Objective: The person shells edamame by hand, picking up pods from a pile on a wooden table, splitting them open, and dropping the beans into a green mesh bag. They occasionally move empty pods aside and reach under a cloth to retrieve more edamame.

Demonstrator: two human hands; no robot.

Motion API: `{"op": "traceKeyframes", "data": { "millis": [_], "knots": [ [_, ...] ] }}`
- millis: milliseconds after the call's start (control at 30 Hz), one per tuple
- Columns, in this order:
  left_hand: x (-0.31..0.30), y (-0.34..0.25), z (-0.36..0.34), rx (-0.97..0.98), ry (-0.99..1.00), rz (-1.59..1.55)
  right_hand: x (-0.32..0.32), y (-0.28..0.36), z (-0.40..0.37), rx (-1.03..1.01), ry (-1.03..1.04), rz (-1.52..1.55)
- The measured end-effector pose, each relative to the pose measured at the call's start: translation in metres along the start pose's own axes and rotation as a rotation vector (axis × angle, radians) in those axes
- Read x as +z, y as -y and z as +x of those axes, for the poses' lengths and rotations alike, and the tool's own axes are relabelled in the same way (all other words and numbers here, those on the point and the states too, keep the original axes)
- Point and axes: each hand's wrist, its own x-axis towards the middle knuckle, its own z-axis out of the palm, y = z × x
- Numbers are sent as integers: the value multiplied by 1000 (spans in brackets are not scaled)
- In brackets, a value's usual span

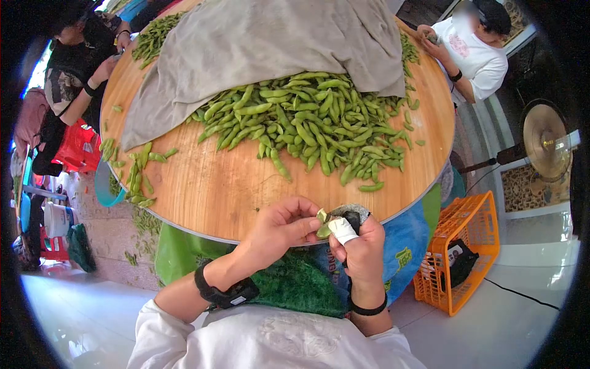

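Close to the near edge of the round table, my two hands meet over a split green soybean pod (323, 232). My left hand (279, 227) is closed, its thumb and forefinger pinching the pod's left side. From the right, my right hand (362, 249) is closed on the same pod. White wrapping (342, 230) covers its thumb, and a grey-and-black covering (353, 215) sits about its fingers, partly hiding them. Beyond both hands lies a large heap of green soybean pods (307, 120), partly under a grey-brown cloth (264, 43).
The wooden table (215, 190) has smaller pod clusters (144, 172) at left. A blue-green bowl (106, 187) hangs by its left edge. An orange crate (458, 252) and a fan (544, 138) stand at right. Other people sit at the far left (80, 67) and far right (473, 55).
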Motion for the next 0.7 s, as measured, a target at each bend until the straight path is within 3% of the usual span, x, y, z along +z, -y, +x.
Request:
{"op": "traceKeyframes", "data": {
  "millis": [67,133,167,233,300,367,433,533,667,700],
  "knots": [
    [-1,3,0,152,-41,47,-1,-1,1,-5,8,-8],
    [0,1,-3,235,-46,152,-1,-2,3,-218,17,-332],
    [0,0,-5,318,-49,257,-3,0,3,-215,12,-331],
    [-4,4,-8,416,-42,433,-8,8,3,52,98,-308],
    [-9,5,-7,513,-36,608,-7,12,1,138,93,-241],
    [-13,3,-2,1002,137,923,-7,11,0,231,89,-168],
    [-12,2,-5,992,172,960,-10,9,1,324,190,103],
    [-12,2,-6,1037,223,1046,-13,10,1,389,247,247],
    [-11,1,-6,1052,231,1024,-20,9,2,395,313,306],
    [-9,2,-6,1057,214,1021,-20,11,1,327,193,220]
  ]
}}
